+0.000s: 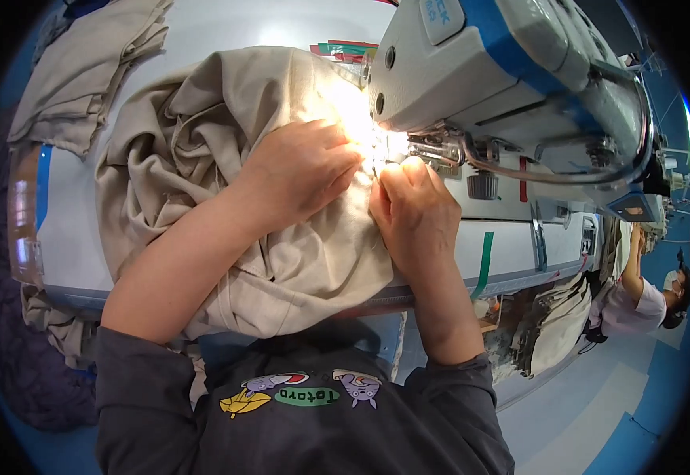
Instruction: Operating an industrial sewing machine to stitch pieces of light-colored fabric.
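A bunched beige garment (202, 127) lies on the white sewing table, its folds spilling over the front edge. My left hand (309, 170) is closed on the cloth just left of the needle area, fingers curled. Close to the presser foot, my right hand (418, 202) pinches the garment's edge with bent fingers. Over both hands stands a white and blue sewing machine (471, 71). Its lamp glares so brightly that the needle and the cloth under it cannot be made out.
Folded beige pieces (91, 67) are stacked at the far left. Red and green tape strips (345, 51) stick to the table behind the garment; a green strip (484, 265) is at the front edge. More cloth (555, 324) hangs at the right, where a masked co-worker (646, 297) works.
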`<state>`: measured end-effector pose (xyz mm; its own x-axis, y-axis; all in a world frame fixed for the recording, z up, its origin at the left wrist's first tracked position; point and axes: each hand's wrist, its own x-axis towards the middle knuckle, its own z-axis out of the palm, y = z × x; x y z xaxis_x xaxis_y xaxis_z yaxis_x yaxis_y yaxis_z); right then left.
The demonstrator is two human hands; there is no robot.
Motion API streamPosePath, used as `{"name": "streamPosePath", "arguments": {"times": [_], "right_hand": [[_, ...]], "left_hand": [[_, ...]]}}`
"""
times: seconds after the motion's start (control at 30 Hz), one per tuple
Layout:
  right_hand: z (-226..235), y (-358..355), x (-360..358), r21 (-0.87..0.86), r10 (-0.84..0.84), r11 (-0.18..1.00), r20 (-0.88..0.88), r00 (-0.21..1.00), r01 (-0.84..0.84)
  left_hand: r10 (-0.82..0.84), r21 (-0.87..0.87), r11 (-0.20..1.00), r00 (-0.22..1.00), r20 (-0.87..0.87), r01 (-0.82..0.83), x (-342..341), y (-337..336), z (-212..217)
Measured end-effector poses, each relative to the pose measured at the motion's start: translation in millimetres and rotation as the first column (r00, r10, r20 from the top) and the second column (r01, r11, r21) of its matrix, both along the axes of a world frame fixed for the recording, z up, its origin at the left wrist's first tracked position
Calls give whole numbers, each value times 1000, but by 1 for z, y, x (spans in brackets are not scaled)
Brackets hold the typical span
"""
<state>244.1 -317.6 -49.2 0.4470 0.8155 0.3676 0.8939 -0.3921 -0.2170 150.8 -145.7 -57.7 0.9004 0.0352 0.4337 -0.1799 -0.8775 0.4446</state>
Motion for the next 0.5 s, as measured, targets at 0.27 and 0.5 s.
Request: {"name": "streamPosePath", "arguments": {"times": [0.27, 0.5], "right_hand": [[11, -54, -14, 95, 606, 733, -540, 584, -674], [9, -72, -55, 154, 551, 834, -268, 790, -529]], "left_hand": [[-318, -23, 925, 736, -598, 380, -79, -36, 70], [-185, 50, 977, 938, -293, 208, -78, -46, 71]]}}
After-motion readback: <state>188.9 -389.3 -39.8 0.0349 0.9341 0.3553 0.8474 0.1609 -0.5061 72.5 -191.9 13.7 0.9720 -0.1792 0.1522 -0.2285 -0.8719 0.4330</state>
